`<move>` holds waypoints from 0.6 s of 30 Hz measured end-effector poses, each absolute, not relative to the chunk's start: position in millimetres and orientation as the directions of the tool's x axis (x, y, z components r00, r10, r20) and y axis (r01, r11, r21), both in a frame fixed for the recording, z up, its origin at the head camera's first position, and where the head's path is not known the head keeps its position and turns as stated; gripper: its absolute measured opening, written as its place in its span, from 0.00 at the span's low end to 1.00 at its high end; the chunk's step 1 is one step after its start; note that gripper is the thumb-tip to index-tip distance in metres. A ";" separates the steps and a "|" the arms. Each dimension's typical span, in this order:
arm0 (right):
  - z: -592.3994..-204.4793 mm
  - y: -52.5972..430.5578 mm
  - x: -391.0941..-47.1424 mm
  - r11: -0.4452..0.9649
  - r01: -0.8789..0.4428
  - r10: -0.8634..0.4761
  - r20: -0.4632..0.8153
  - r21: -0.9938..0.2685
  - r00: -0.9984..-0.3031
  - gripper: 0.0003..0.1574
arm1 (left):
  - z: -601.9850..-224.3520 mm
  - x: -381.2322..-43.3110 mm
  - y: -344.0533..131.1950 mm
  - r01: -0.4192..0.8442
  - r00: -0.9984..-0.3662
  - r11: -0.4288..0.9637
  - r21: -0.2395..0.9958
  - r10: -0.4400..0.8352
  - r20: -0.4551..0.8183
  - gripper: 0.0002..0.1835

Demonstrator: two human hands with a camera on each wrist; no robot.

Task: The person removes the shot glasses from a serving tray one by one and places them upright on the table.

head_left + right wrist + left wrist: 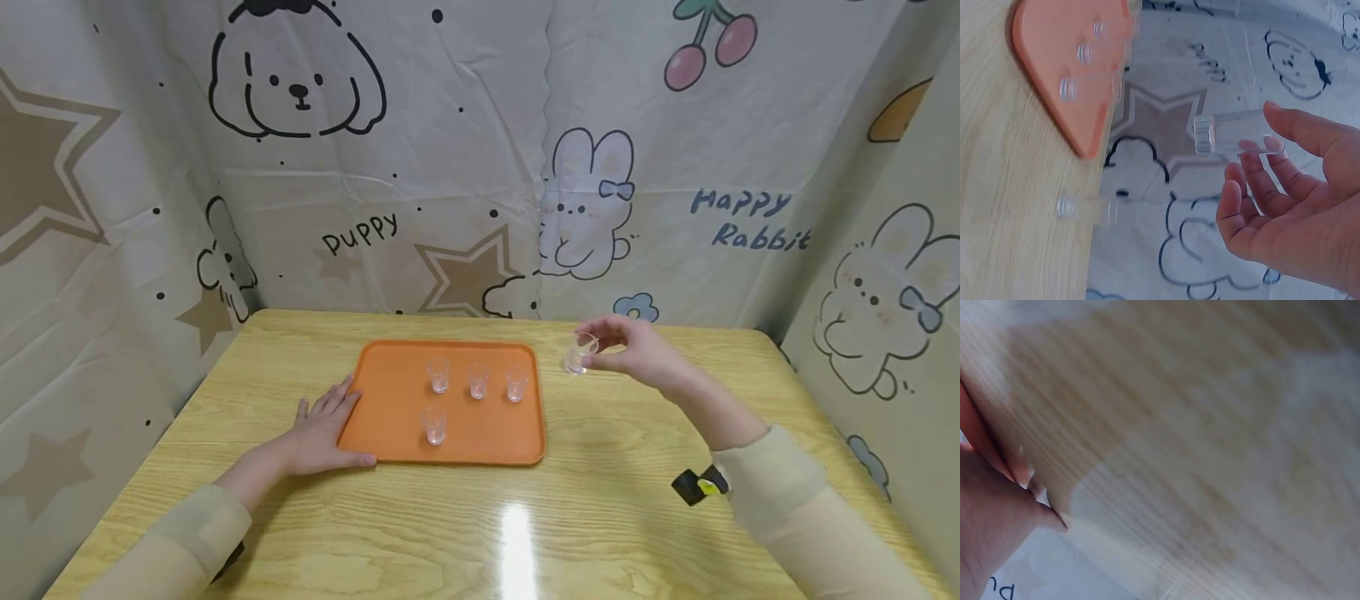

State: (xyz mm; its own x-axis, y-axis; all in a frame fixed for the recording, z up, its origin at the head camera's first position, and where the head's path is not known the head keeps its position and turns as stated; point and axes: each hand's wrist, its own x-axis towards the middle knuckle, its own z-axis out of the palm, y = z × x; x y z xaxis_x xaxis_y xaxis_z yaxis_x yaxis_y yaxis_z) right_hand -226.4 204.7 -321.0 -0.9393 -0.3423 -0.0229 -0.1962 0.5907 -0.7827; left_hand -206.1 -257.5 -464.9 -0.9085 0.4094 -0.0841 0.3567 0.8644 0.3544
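My right hand (pixel 633 350) pinches a small clear shot glass (pixel 1238 132) between thumb and fingers, above the table to the right of the orange tray (pixel 487 433). In the right wrist view, another clear glass (pixel 1085 209) stands on the table below it. On the tray, three similar glasses (pixel 477 382) form a row toward the back, and one glass (pixel 434 427) stands nearer the front. At the tray's front left corner rests my left hand (pixel 318 437), its fingers spread along the left edge and the thumb at the front edge.
The wooden table (pixel 420 533) carries a bright light reflection near its front. A printed cloth (pixel 450 167) hangs behind the table and along both sides. A black and yellow piece (pixel 701 485) shows at the right wrist.
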 end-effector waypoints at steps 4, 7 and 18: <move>-325.2 223.4 -237.5 0.614 -0.147 -0.272 -0.033 -0.775 -0.962 0.27 | -464.0 -206.0 -256.7 0.354 -0.908 0.863 0.360 0.409 -0.090 0.62; -332.4 234.7 -244.7 0.616 -0.125 -0.230 -0.026 -0.778 -0.973 0.28 | -464.1 -205.8 -256.6 0.353 -0.908 0.862 0.363 0.409 -0.089 0.62; -386.6 256.6 -269.3 0.592 -0.062 -0.034 0.052 -0.803 -0.998 0.32 | -463.4 -205.9 -256.8 0.347 -0.908 0.863 0.366 0.408 -0.100 0.61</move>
